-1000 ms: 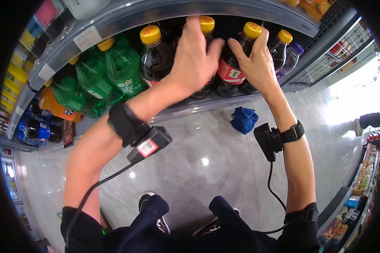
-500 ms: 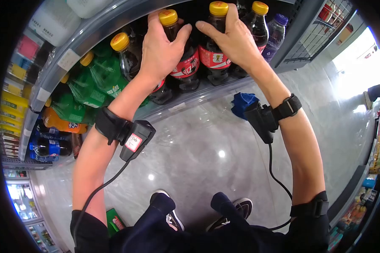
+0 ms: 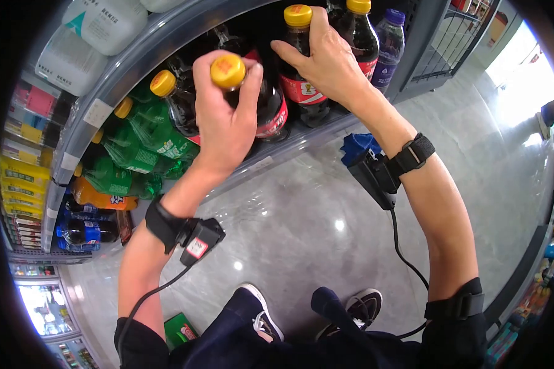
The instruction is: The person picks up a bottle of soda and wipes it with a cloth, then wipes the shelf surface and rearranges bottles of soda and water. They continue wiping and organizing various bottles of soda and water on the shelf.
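My left hand [image 3: 223, 126] grips the neck of a dark cola bottle [image 3: 269, 112] with a yellow cap and red label, tilted toward me at the shelf's front edge. My right hand [image 3: 326, 58] is wrapped around a second cola bottle [image 3: 297, 86] standing on the shelf just to the right. Another yellow-capped cola bottle [image 3: 175, 101] stands left of my left hand, and one more [image 3: 358, 34] right of my right hand. Both wrists carry black strapped devices with cables.
Green soda bottles [image 3: 143, 138] fill the shelf [image 3: 271, 158] to the left, orange ones below. A purple-labelled bottle [image 3: 388, 43] stands at the row's right end. A blue cloth [image 3: 354, 147] lies on the glossy grey floor. My shoes [image 3: 261, 317] are below.
My left hand has pulled its cola bottle out and toward me, tilting it off the row. My right hand stays on the neighbouring bottle. The view has shifted slightly down and left.
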Demonstrator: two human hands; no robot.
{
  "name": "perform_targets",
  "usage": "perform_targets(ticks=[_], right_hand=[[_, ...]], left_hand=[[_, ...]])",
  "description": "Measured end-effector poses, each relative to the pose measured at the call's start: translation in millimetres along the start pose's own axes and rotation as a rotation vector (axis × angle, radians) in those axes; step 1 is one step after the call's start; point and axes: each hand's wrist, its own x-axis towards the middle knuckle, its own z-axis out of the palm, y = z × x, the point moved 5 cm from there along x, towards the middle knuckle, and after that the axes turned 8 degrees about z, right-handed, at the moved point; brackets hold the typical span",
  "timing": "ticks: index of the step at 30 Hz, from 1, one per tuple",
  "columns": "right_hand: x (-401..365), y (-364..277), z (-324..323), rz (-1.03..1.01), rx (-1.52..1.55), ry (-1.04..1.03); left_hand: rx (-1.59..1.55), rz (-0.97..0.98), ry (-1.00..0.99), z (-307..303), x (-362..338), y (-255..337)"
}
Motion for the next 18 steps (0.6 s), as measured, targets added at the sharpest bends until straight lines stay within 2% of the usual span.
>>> perform_targets(ticks=[1, 2, 4, 8, 11, 13, 15, 17, 18], right_hand=[[-2, -1, -1, -0.035, 0.017, 0.015], [-3, 1, 1, -0.025, 0.020, 0.018], [0, 4, 5, -0.011, -0.024, 0.027], [4, 8, 10, 0.022, -0.052, -0.003], [2, -2, 0, 0.035, 0.018, -0.049], [2, -2, 1, 0.042, 0.038, -0.063], [1, -3, 0, 0.054, 0.042, -0.069], [1, -2, 0, 0.074, 0.024, -0.075], [0, -2, 0, 0.071, 0.020, -0.078]], left_hand=[[0.029, -0.007, -0.030, -1, -7, 9], [0.128, 0.073, -0.072, -5, -15, 12], [-0.039, 0.082, -0.054, -9, -27, 18], [0.020, 0.288, -0.229, -21, -23, 68], [-0.063, 0.234, -0.218, -36, -21, 90], [-0.117, 0.071, -0.376, -32, -28, 89], [-0.250, -0.156, -0.414, -19, -59, 67], [-0.293, -0.316, -0.495, -6, -99, 48], [-0.248, -0.333, -0.562, -1, -116, 41]])
